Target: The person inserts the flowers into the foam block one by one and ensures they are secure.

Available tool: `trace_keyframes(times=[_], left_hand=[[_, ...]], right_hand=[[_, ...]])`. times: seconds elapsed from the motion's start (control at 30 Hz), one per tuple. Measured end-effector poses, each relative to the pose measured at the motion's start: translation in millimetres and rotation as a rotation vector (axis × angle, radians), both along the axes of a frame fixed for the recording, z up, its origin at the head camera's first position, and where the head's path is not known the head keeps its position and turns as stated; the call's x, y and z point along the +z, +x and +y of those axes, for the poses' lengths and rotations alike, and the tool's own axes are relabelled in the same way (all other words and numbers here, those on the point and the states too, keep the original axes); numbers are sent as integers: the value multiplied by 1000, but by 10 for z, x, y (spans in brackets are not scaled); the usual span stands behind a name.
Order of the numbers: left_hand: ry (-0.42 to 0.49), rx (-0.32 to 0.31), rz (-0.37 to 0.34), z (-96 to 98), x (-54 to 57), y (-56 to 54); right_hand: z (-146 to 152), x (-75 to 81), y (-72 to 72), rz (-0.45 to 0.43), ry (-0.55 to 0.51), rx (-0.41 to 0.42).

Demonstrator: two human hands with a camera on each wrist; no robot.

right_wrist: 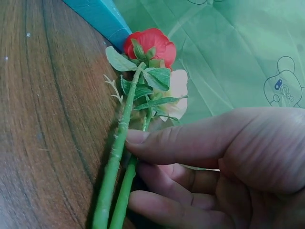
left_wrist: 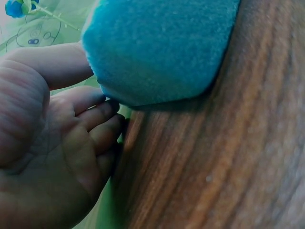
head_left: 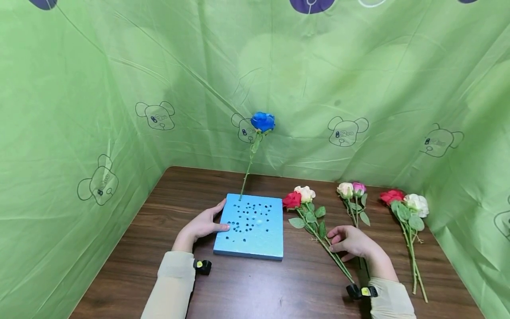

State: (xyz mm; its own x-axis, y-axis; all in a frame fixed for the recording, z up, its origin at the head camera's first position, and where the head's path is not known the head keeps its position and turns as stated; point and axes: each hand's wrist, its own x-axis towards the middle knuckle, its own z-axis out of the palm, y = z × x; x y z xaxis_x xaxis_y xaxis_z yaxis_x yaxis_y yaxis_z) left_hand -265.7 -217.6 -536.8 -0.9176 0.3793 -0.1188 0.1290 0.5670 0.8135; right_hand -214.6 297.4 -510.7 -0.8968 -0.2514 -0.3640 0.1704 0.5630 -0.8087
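My left hand [head_left: 202,225] grips the left edge of a square blue foam board [head_left: 255,244] dotted with holes, thumb on top and fingers along the side. One blue artificial rose [head_left: 263,122] stands in a hole near the board's back edge, its stem leaning slightly right. Right of the board, a red rose [head_left: 292,200] and a cream rose [head_left: 305,193] lie side by side. My right hand [head_left: 355,243] is at their stems; in the right wrist view its thumb and index finger pinch the cream rose's stem [right_wrist: 125,188], beside the red rose's thicker-looking stem [right_wrist: 113,164].
Behind my right hand lie another cream rose [head_left: 345,190] and a pink rose [head_left: 359,189]. Farther right are a red rose [head_left: 392,196] and a white rose [head_left: 416,205], stems toward me. A green curtain [head_left: 303,88] encloses the wooden table [head_left: 179,186] at the back and sides.
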Motion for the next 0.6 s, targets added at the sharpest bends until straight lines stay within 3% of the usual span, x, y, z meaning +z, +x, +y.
trace_keyframes(times=[0.6], left_hand=[[5,6,-11,0,-14,-3]], right_hand=[[18,-30,-13,7,7,16]])
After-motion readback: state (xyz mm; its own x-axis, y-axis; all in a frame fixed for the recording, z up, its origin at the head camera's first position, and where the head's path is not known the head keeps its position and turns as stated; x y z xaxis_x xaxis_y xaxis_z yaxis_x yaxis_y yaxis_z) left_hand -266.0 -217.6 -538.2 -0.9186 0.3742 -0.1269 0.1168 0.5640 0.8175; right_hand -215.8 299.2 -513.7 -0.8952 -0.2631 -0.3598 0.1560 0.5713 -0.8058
